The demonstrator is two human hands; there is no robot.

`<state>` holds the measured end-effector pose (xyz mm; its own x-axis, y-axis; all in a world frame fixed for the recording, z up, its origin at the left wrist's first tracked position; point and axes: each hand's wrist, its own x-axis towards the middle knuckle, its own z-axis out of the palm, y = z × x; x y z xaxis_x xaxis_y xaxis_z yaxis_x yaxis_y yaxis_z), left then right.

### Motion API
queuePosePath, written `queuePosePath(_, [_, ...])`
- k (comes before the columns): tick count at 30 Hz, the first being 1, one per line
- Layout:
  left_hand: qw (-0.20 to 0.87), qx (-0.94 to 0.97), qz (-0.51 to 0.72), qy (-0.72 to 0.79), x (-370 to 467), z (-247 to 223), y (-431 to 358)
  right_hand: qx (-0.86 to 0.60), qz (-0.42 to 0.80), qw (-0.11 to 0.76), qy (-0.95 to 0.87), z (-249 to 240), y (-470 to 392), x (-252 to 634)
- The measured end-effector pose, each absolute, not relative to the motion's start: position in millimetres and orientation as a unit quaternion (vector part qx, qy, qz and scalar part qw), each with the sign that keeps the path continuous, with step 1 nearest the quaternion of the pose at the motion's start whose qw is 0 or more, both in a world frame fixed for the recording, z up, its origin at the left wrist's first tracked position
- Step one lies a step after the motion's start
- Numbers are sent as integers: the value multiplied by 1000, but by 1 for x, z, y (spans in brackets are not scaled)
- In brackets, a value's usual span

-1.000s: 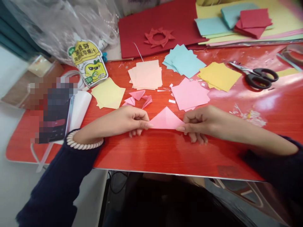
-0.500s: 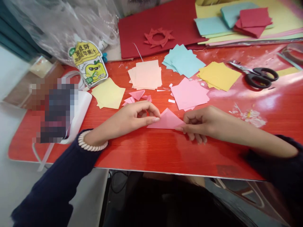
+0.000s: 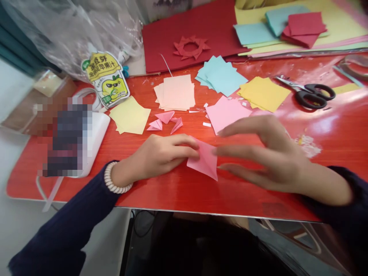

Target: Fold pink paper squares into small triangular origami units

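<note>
While the left hand (image 3: 161, 155) pinches the pink paper (image 3: 204, 161) at its left edge, the right hand (image 3: 267, 153) hovers just right, fingers spread.

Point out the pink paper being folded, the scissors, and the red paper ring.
pink folded paper (image 3: 204, 161), head view, middle of its flat face.
scissors (image 3: 312, 96), head view, on the black handles.
red paper ring (image 3: 191, 47), head view, its lower folded band.
</note>
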<state>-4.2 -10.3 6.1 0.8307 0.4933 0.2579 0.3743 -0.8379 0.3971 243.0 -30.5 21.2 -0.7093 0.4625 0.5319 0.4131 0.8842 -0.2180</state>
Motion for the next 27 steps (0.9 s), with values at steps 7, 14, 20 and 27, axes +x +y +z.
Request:
queuePosePath(7, [77, 961, 127, 232, -7, 8, -10, -168, -4, 167, -972, 11, -23, 255])
queuePosePath(14, [-3, 976, 96, 195, -8, 16, -16, -137, 13, 173, -975, 7, -18, 255])
queuePosePath(20, [-79, 976, 139, 149, -3, 14, -19, -166, 15, 171, -971, 0, -22, 249])
queuePosePath(27, [-40, 975, 121, 182, -7, 12, -19, -176, 31, 195, -964, -2, -33, 241])
